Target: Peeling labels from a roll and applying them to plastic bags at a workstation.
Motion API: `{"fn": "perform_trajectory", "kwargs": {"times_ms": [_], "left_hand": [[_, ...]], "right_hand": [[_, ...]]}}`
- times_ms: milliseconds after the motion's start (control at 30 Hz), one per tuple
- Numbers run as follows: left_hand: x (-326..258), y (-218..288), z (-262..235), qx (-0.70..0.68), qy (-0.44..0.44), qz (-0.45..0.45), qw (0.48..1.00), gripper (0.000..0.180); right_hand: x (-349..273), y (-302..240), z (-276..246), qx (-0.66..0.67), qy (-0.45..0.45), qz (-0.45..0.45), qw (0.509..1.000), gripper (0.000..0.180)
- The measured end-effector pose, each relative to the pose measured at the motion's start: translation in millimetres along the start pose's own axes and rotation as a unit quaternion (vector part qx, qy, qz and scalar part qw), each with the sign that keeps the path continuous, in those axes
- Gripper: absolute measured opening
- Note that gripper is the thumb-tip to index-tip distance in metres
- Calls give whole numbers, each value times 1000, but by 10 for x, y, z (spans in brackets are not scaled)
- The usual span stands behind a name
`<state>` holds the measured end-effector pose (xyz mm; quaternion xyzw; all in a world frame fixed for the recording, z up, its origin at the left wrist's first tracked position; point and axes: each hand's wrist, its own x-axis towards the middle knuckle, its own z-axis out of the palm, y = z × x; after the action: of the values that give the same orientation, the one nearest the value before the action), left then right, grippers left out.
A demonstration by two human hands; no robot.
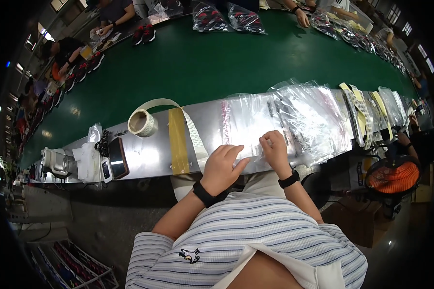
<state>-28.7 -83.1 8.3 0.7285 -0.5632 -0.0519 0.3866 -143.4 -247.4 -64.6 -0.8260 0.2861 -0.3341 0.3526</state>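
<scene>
My left hand lies flat with fingers spread on the near edge of a clear plastic bag on the shiny metal ledge. My right hand pinches the same bag's near edge between thumb and fingers. Both wrists wear black bands. A pile of more clear bags overlaps to the right.
A roll of pale tape sits left with its strip trailing across the ledge. A phone, cable and small white items lie further left. Beyond is a green conveyor belt with bagged shoes and other people. An orange fan stands at right.
</scene>
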Motion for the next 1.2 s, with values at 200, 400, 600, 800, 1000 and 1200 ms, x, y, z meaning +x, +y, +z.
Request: {"fn": "perform_trajectory", "kwargs": {"times_ms": [200, 400, 600, 800, 1000, 1200], "left_hand": [[574, -569, 789, -790, -123, -290, 526, 35], [557, -609, 987, -659, -147, -353, 648, 25], [922, -305, 1038, -551, -231, -383, 705, 28], [741, -302, 489, -707, -211, -421, 527, 65], [223, -453, -75, -566, -6, -328, 756, 58], [-401, -1027, -217, 23, 172, -203, 964, 48]], "right_hand": [[-36, 190, 218, 141, -10, 138, 980, 10], [29, 278, -347, 199, 54, 187, 960, 10], [11, 64, -338, 351, -97, 109, 925, 16], [-191, -280, -294, -110, -72, -182, 975, 35], [131, 69, -582, 59, 95, 20, 994, 11], [-148, 1118, -1773, -268, 314, 206, 887, 24]]}}
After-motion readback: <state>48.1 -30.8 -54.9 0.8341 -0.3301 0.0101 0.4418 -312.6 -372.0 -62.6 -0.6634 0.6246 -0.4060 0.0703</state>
